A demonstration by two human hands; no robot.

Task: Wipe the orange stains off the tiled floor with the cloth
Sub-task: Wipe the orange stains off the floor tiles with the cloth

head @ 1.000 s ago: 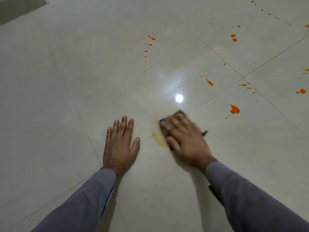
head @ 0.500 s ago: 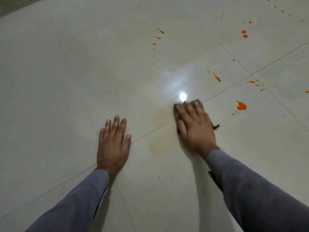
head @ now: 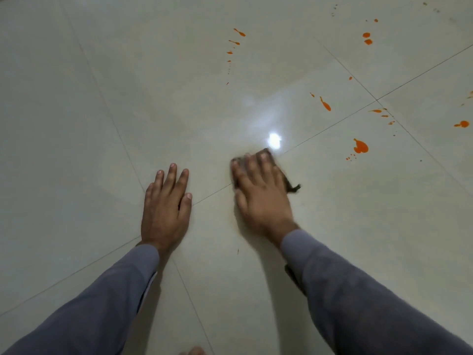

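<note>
Since half a second ago the cloth (head: pixel 266 156) has slid back toward the person's left, and the faint smear it worked a second ago is now barely a tint on the floor (head: pixel 76 124).

Taking the cloth as the landmark: well left of it, the left hand (head: pixel 165 208) lies flat on the tile, fingers straight and holding nothing, probably as a prop for the leaning body. On the cloth itself the right hand (head: pixel 261 196) presses down with its fingers spread, palm bearing on the fabric, so that the weight scrubs rather than skims; motion blur hides whether the thumb hooks the edge. A dark corner of cloth pokes out on its right side. Just beyond the cloth a lamp glare (head: pixel 274 140) shines off the tile. Right of the cloth and slightly farther off sits a large blot (head: pixel 361 146) with small drops beside it. More splashes (head: pixel 325 104) lie beyond, all untouched, so most of the wiping appears to remain.
</note>
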